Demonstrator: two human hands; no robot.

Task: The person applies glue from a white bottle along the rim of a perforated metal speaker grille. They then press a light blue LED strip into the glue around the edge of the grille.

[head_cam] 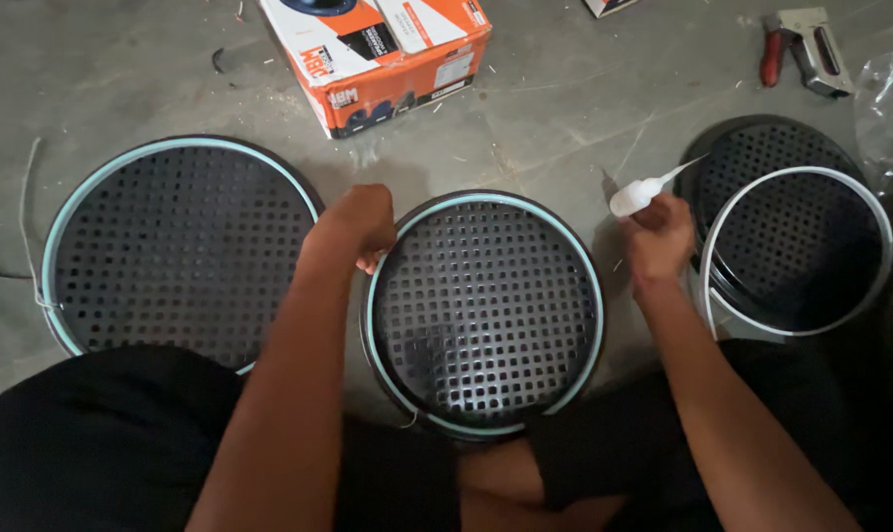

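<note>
While box [382,54] sits behind, stapler [806,49] right

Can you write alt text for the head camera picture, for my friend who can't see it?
Seen from above, a person's left hand presses the rim of a round black perforated grille with a pale trim ring, while the right hand holds a small white squeeze bottle. Similar grilles lie left and right on the grey floor.

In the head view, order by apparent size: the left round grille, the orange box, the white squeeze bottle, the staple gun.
1. Left round grille
2. Orange box, partly cut off
3. Staple gun and white squeeze bottle look alike; unsure.
</note>
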